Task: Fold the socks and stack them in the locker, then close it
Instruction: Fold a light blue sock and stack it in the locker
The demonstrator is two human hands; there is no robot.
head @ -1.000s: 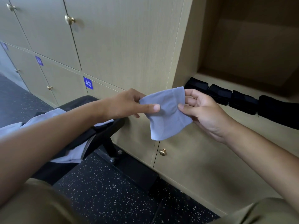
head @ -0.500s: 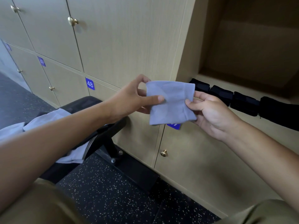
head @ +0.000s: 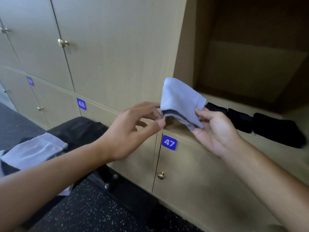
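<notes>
A light blue sock (head: pixel 179 99), doubled over with a dark band at its lower edge, hangs in front of the open locker (head: pixel 250 69). My right hand (head: pixel 215 129) grips its right edge between thumb and fingers. My left hand (head: pixel 133 131) pinches the left edge with its fingertips, thumb spread below. Several folded black socks (head: pixel 260 124) lie in a row along the locker's front floor, just right of my right hand. More light blue socks (head: pixel 35 149) lie on a black chair at the left.
Closed wooden locker doors with brass knobs (head: pixel 161 175) fill the wall, labelled 47 (head: pixel 169 142) and 48 (head: pixel 81 104). The black chair (head: pixel 80 129) stands close to the lockers at lower left. A dark speckled floor (head: pixel 80 213) lies below.
The sock has been lifted and bent over, its top edge now arched upward. Both hands moved right, toward the locker opening, and the view shifted closer.
</notes>
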